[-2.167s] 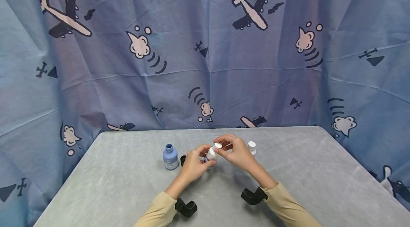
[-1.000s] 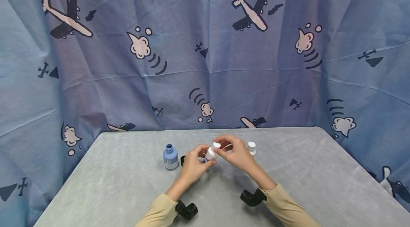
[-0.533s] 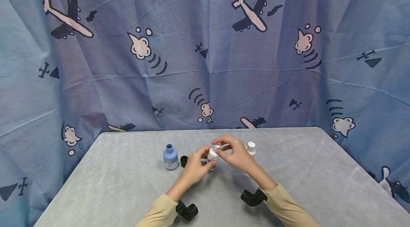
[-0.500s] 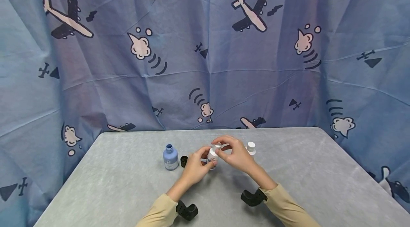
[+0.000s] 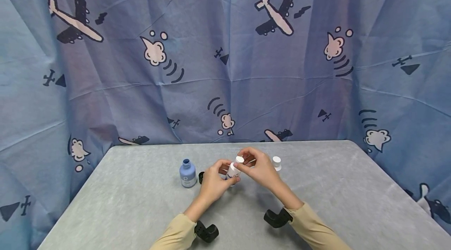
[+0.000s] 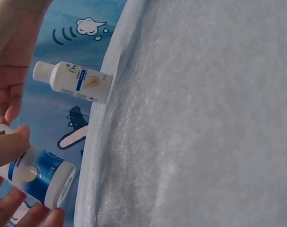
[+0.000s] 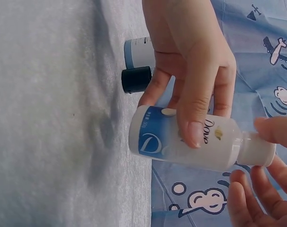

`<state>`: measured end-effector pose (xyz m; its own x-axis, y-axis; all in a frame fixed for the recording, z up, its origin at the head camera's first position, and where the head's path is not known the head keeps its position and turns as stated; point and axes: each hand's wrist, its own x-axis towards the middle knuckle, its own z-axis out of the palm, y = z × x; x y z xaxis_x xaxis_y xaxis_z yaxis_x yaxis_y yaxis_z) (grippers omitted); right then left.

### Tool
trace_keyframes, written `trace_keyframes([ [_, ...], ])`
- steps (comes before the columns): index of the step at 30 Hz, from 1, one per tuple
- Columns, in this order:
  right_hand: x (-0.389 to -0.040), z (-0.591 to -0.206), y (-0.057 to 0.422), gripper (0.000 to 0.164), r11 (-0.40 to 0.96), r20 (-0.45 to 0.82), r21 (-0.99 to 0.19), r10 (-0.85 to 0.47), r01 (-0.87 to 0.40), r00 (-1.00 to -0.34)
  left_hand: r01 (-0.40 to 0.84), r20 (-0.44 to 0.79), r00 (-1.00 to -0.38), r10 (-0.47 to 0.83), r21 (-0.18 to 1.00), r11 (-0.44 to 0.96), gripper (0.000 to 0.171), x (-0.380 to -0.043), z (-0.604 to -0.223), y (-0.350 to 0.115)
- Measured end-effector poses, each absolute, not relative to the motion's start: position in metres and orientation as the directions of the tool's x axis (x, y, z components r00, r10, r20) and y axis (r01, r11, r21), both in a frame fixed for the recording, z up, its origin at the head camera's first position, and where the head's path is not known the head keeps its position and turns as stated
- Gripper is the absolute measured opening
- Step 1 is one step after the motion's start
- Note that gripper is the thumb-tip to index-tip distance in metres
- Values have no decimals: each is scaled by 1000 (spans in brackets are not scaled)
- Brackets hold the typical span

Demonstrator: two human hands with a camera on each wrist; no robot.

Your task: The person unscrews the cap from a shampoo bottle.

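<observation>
The bottle [image 7: 210, 150] is white-and-blue, the blue curtain [image 5: 197, 50] plane-printed.

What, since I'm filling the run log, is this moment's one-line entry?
left grip: holds white bottle, tilted; right grip: pinches white cap; blue bottle: upright, uncapped; black cap: beside it; second bottle: upright, capped

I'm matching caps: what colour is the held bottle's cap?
White; the cap shows best in the right wrist view.
</observation>
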<state>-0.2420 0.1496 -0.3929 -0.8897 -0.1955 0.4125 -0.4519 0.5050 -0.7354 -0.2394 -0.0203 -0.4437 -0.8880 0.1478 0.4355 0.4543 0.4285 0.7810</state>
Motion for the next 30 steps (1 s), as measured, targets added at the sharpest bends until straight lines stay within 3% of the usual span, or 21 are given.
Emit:
trace_keyframes([
  [22,-241,-396,150,28,393,506,-683,-354,-616,-787,494,412,-867,280,787,370,40,-240,-449,-20],
  [30,-241,-397,148,31,429,455,-719,-304,-547,-837,475,423,-880,217,794,380,40,-238,-450,-19],
])
